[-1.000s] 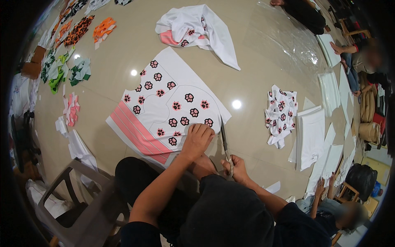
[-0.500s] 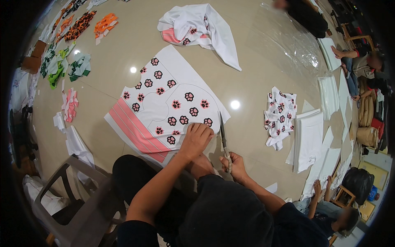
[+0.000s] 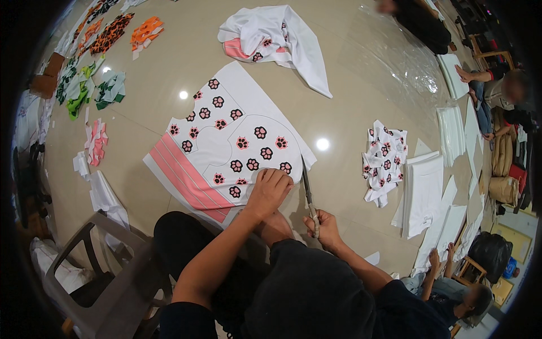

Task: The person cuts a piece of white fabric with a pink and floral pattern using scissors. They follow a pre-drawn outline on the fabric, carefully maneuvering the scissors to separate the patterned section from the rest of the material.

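Little has shifted since half a second ago: only the tips of the long dark metal scissors with wrapped pale handles have slipped slightly, while my left hand stays planted. Flat on the glossy beige tile floor before me lies the white fabric panel with pink-and-black paw prints and pink stripes. At its near right edge the tips reach in, with cloth on both sides of them. Floor runs on rightward to the crumpled heap of paw-print scraps, well apart, giving my right hand sideways room; beyond the panel's far corner sits a bunched white cloth. The scissors point away from me, their long axis leaning a touch left; the panel's stripes slant from far left to near right. My right fingers curl tight round the handles; my left fingers are bent close together on the panel, whether pinching it I cannot tell.
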{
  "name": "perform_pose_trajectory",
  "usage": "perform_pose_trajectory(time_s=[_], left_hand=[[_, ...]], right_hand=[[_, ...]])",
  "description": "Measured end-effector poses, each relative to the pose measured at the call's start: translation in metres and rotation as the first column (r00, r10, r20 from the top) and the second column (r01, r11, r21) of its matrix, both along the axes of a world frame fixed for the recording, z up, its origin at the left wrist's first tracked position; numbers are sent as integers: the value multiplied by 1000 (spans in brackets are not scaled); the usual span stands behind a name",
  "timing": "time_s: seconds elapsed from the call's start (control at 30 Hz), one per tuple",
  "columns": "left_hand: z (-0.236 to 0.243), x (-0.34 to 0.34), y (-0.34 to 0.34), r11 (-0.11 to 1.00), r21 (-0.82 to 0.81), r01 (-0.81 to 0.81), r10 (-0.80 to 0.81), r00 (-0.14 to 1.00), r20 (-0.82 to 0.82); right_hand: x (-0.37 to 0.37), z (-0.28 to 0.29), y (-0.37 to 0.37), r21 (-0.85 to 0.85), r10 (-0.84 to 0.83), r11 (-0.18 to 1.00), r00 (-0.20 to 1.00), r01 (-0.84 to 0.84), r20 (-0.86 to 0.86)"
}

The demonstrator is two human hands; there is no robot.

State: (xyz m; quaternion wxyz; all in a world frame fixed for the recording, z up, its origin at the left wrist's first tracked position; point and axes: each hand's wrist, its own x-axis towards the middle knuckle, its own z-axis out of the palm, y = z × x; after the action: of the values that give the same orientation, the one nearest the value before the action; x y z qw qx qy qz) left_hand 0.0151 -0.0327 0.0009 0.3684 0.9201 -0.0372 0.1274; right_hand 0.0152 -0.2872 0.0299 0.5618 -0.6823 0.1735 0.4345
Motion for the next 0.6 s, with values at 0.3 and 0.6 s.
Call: perform_pose_trajectory(time_s=[0.3,0.6], left_hand=[[-1,-1,1,1000,3,3,-3,1000,-12],[-2,-1,2,1000,-4,16,-16,1000,-6]], right_hand=[[11,6,1,-1,46,999,999,-46,17],[25,4,10,18,30,999,999,-31,22]])
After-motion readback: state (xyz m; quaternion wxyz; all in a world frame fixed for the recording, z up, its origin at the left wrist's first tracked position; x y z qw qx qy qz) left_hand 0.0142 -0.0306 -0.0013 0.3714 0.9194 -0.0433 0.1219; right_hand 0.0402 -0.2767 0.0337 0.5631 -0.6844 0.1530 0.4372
